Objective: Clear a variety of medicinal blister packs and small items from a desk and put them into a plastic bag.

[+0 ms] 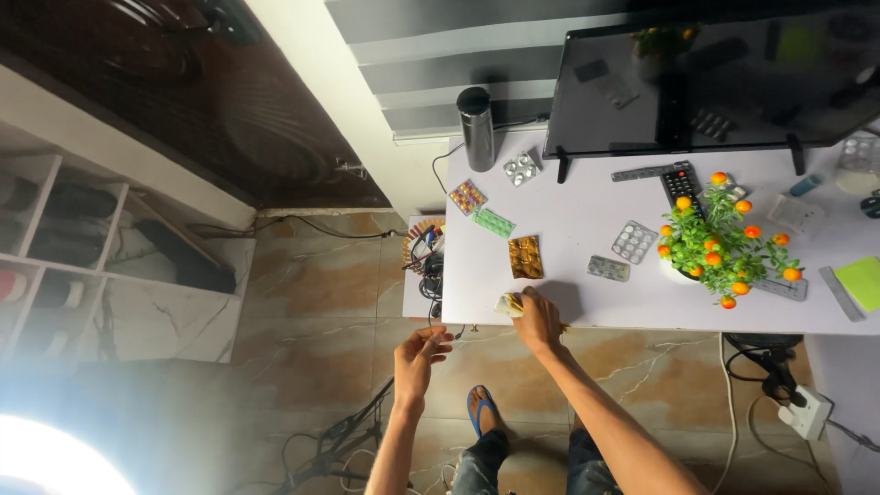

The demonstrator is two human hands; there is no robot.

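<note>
Right grip point(538, 316) pressing yellow cloth point(507, 304) at table point(587, 220) front edge, just below gold blister pack point(525, 257); left grip point(418, 356) off-table, half-curled.

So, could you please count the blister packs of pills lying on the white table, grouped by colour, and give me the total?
Silver or clear packs: 3, the others at and
Gold pack: 1
Green pack: 1
Pink and yellow pack: 1
Total: 6, not counting what the right hand covers at the table edge.
</note>
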